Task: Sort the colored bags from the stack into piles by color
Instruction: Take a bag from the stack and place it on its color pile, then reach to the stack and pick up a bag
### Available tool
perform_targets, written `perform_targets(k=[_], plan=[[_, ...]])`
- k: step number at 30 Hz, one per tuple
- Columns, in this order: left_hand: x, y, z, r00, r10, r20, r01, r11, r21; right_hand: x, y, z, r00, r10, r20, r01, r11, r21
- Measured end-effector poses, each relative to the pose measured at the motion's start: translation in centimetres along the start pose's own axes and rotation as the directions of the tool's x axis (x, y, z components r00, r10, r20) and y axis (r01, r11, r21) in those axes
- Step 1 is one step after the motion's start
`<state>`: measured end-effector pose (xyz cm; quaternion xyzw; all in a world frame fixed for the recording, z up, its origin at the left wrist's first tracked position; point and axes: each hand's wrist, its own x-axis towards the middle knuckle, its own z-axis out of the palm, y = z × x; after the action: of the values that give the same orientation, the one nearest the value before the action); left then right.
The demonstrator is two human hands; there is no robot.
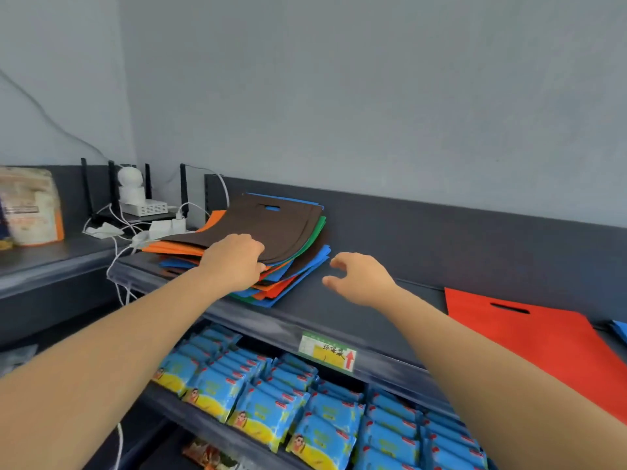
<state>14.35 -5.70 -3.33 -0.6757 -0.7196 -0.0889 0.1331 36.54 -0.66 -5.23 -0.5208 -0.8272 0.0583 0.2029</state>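
A stack of flat coloured bags lies on the dark top shelf, with orange, blue, green and brown layers fanned out. A dark brown bag with a cut-out handle is on top. My left hand grips the near edge of that brown bag, fingers curled around it. To the right of the stack hovers my right hand, fingers spread and holding nothing. A red bag lies flat by itself further right on the shelf. A blue bag's corner shows at the right edge of the frame.
A router with black antennas, a white camera and tangled white cables sit behind the stack at the left. A snack pouch stands at far left. Blue snack packets fill the lower shelf. A price label hangs on the shelf's front edge.
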Motion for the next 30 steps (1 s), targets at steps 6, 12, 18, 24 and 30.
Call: perform_targets(k=[6,12,18,24,30], plan=[[1.4,-6.8,1.0,1.000,0.016,0.003,-0.017,0.999,0.047,4.1,-6.1,2.7,0.998,-0.068,-0.014,0.068,0.997,0.038],[3.1,-10.3,2.1,1.000,0.028,0.014,-0.028,0.999,0.040,7.5,-9.0,4.9,0.994,-0.097,0.043,0.095,0.994,0.050],[4.9,-11.6,3.1,0.998,0.046,0.045,-0.045,0.999,-0.017,9.7,-9.5,5.4,0.970,-0.230,0.075,0.237,0.966,-0.107],[6.4,-12.4,2.4,0.990,0.022,0.139,0.017,0.962,-0.272,12.2,-8.4,5.0,0.979,-0.199,-0.046,0.199,0.980,-0.015],[8.0,-11.6,2.9,0.999,0.042,-0.005,-0.042,0.963,-0.266,12.6,-7.5,5.0,0.961,-0.230,-0.154,0.249,0.961,0.122]])
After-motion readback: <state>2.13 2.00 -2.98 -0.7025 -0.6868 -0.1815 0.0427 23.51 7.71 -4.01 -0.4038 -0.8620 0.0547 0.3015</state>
